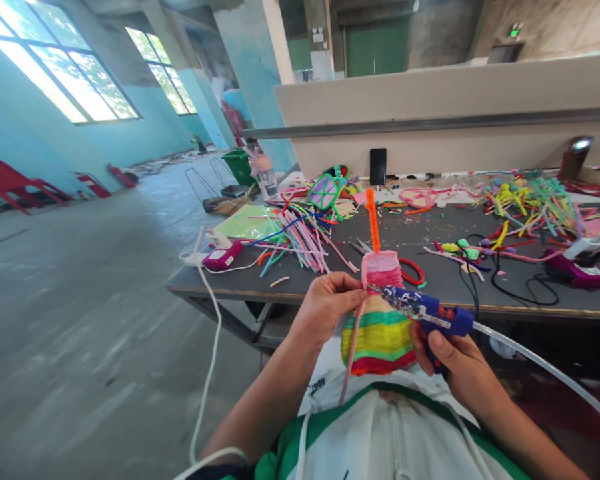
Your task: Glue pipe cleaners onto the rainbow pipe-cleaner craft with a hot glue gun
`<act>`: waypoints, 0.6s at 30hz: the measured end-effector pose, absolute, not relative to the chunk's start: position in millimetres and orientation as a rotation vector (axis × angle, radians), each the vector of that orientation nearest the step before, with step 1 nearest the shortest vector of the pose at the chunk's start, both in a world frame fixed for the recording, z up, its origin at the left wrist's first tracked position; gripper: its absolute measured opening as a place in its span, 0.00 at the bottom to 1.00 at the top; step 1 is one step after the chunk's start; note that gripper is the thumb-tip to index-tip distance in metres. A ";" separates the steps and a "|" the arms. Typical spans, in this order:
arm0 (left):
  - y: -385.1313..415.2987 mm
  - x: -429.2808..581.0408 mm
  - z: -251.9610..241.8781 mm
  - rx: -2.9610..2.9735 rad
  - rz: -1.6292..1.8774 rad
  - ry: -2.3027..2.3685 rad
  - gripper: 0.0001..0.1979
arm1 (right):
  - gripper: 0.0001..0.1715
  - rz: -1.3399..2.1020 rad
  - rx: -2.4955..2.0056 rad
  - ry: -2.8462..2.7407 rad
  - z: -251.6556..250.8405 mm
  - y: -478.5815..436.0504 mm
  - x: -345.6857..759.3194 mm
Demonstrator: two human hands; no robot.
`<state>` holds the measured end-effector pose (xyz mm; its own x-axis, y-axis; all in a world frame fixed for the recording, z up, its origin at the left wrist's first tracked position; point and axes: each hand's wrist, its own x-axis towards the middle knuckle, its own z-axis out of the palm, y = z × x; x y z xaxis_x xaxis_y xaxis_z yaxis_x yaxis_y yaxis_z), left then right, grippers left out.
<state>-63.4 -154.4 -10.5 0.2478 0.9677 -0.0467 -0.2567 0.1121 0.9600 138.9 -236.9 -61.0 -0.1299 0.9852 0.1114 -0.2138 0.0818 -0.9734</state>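
My left hand is closed on a striped cone of wound pipe cleaners, banded pink, yellow, green and red, with an orange pipe cleaner sticking up from its top. A loose pink strand hangs down from under my fingers. My right hand grips a blue hot glue gun. The gun's nozzle touches the cone near its pink top. A clear glue stick trails from the back of the gun to the right.
A dark worktable carries heaps of coloured pipe cleaners, scissors, a red ring, two purple glue guns with cords, a phone and a bottle. Bare concrete floor lies left, with red chairs by the wall.
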 end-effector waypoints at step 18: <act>-155.7 -62.0 -8.8 1.095 1.079 0.891 0.11 | 0.18 1.317 -0.943 -1.180 -65.8 -237.3 139.9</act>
